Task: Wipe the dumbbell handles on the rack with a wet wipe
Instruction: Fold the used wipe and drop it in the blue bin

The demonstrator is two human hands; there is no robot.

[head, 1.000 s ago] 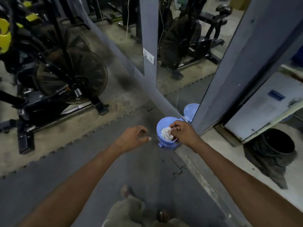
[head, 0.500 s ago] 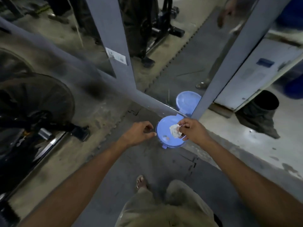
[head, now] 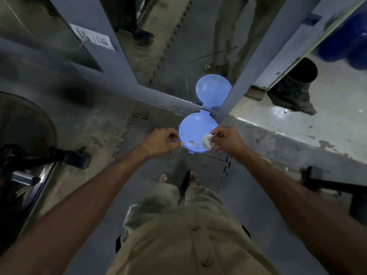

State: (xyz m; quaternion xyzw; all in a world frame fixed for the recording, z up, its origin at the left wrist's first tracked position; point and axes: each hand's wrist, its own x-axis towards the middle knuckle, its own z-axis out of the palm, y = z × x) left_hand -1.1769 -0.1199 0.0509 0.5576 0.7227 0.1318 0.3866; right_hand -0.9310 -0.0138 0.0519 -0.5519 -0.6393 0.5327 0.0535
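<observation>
Right hand (head: 228,140): thumb and fingertips pinch a crumpled white wet wipe (head: 206,141). The wipe hangs over the right inner edge of the blue plastic tub (head: 194,126); contact with the tub unclear.
Left hand (head: 161,142): fingers curled, tips at the tub's left rim. Can't tell if it grips the rim or only touches it.
Tub sits on the grey floor mat (head: 198,165), up against the base of a wall mirror (head: 188,46). A few bits of debris lie on the tub bottom.
Fan-wheel exercise bike (head: 23,124) at left. Black bin (head: 294,80) on the concrete at right, well apart from the tub.
</observation>
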